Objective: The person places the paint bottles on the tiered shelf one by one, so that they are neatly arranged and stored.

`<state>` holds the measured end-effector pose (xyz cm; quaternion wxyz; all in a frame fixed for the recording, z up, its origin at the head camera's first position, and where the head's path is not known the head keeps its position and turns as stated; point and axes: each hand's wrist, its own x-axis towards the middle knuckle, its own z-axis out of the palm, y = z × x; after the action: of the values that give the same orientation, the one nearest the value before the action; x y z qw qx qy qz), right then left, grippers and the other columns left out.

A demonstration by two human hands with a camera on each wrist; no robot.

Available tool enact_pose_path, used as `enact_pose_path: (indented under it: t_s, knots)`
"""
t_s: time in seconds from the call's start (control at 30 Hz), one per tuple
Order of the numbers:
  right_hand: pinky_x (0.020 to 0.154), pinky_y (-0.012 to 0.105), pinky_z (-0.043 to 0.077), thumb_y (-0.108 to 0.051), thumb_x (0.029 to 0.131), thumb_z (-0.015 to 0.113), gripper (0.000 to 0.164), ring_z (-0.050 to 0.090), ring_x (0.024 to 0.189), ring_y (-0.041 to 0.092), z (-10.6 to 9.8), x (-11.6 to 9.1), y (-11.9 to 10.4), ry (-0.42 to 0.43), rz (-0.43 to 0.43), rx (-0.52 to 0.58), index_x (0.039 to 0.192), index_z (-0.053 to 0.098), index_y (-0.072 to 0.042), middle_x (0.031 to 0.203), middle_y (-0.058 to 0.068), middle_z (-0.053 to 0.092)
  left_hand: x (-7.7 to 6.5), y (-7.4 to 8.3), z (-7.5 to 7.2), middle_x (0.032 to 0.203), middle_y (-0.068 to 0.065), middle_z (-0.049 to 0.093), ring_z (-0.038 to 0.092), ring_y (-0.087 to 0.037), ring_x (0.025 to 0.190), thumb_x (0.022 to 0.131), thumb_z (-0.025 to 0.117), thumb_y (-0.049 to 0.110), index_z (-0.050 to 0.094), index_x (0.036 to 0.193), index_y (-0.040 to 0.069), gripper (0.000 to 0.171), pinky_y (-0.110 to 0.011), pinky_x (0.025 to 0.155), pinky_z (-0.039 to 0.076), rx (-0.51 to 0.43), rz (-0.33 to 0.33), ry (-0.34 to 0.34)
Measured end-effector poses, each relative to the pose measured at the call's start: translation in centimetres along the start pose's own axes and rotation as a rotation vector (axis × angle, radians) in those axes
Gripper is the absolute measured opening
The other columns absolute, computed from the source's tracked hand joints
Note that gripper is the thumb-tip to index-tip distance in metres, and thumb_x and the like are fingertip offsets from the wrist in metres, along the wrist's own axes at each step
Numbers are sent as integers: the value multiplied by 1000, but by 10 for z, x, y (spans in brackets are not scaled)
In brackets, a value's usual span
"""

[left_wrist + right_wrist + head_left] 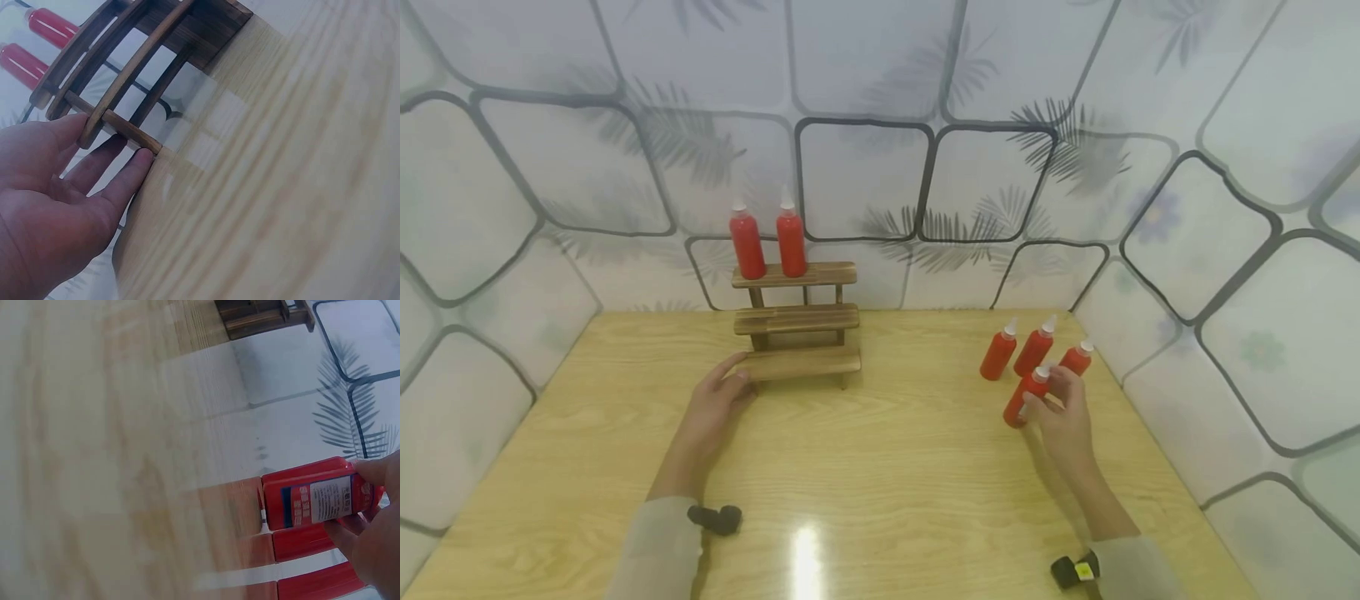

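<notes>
My right hand (1063, 417) grips a red squeeze bottle (1021, 404) near its white cap. A printed label faces out on that bottle (322, 500) in the right wrist view; whether its base touches the table I cannot tell. Close behind it stand three more red bottles, the left one (997, 356), the middle one (1034, 353) and the right one (1077, 360), partly hidden by my fingers. My left hand (718, 396) holds the left end of the lowest step on a three-step wooden stand (801, 364), thumb and fingers around its end (94, 128).
Two red bottles, one (747, 247) left of the other (792, 245), stand upright on the stand's top step. The light wood table (887, 483) meets a patterned wall (865, 183) behind the stand and another wall (1247, 333) to the right.
</notes>
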<state>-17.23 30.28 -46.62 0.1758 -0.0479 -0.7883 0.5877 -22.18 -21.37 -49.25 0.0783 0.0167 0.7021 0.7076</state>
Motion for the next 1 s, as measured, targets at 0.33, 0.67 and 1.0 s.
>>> enact_pose_path:
  t_s: [0.33, 0.67, 1.0]
  knots:
    - [91, 6, 52, -7, 93, 72, 58, 57, 112, 4, 11, 4, -14, -20, -79, -8, 143, 43, -4, 131, 4, 56, 0, 0, -1, 161, -29, 25, 37, -46, 144, 109, 45, 34, 20, 162, 18, 61, -43, 117, 39, -8, -5, 7]
    - [94, 12, 55, -8, 93, 73, 53, 59, 116, 5, 35, 12, -38, -108, -190, 52, 140, 47, -6, 126, -5, 61, 5, -4, -1, 161, -29, 26, 37, -45, 144, 109, 44, 32, 21, 161, 14, 60, -30, 110, 47, 1, 22, 3]
    - [92, 17, 59, -2, 91, 73, 51, 65, 109, 5, 66, 23, -62, -221, -304, 98, 136, 50, -4, 128, 10, 63, 4, -5, -2, 160, -29, 26, 37, -45, 144, 109, 45, 32, 20, 161, 14, 61, -31, 111, 46, -15, 23, -3]
